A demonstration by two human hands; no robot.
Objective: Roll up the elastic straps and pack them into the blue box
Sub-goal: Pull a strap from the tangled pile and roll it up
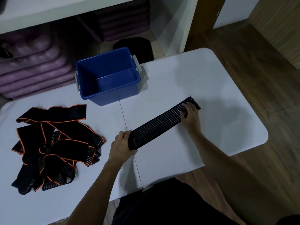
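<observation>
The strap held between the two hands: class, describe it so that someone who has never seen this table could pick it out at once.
On the white table, look right of the blue box and the seam down the tabletop. One strap lies flat and stretched out, the left hand gripping its near end and the right hand its far end. Unlike the tangled orange-edged heap at the left, it is plain black with thin pale stripes.

On the counter (186,75) before you, the box (108,77) stands at the far middle, the heap of straps (53,146) lies to your left, and one strap (160,124) stretches flat between your left hand (121,145) and right hand (191,116).
</observation>
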